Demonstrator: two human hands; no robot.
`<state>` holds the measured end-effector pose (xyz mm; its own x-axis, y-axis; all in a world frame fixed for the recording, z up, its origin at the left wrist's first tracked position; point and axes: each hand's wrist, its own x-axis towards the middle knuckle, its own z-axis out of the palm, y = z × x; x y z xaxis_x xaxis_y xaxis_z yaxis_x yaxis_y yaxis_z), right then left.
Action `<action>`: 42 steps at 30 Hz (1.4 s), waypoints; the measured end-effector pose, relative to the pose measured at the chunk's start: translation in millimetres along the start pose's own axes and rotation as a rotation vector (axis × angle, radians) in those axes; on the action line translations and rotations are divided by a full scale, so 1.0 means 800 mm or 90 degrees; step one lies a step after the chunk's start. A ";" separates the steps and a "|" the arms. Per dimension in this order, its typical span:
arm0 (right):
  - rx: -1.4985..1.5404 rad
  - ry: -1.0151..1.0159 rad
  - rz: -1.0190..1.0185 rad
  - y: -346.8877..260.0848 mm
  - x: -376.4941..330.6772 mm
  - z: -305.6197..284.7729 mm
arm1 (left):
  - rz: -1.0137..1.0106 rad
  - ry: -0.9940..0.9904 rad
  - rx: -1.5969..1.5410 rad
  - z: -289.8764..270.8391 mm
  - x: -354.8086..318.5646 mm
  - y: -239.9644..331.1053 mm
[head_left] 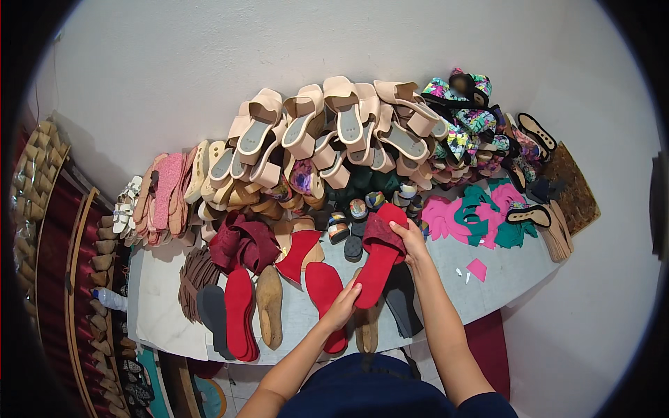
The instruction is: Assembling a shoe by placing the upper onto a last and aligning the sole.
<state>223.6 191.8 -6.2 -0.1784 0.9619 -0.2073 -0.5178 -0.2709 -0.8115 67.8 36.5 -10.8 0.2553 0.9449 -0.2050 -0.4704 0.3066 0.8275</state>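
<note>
A red slide sandal (377, 272) is held in both hands over the table's front. My left hand (341, 306) pinches the heel end of its sole. Around the dark red strap near the toe, my right hand (412, 244) is closed. Left of my left hand lie a red insole (323, 285), a wooden shoe last (269, 306), a stack of red insoles (240, 317) and grey soles (213, 320). Another last (367, 329) is partly hidden beneath the sandal, with dark soles (402, 306) beside it.
Dark red strap pieces (244, 240) lie behind the insoles on the table (453, 313). Beige heeled sandals (338, 132) are piled along the wall. Pink and green cut scraps (474, 216) are on the right. A shelf of shoe lasts (104, 279) stands at left.
</note>
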 end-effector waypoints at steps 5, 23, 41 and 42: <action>-0.022 -0.031 -0.025 -0.003 -0.002 0.003 | -0.019 0.008 -0.063 0.001 -0.008 -0.004; -0.085 -0.137 0.017 -0.010 -0.010 0.047 | -0.116 -0.024 -0.521 -0.001 -0.017 -0.010; -0.155 -0.183 -0.014 -0.019 -0.006 0.046 | 0.009 -0.130 -0.361 -0.003 -0.023 -0.014; -0.174 -0.191 -0.030 -0.020 -0.006 0.046 | -0.036 -0.102 -0.324 -0.009 -0.022 -0.018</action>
<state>201.8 190.2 27.9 -0.4170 0.9084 -0.0304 -0.2970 -0.1678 -0.9400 63.8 16.5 -22.7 0.3991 0.9082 -0.1262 -0.7924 0.4109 0.4509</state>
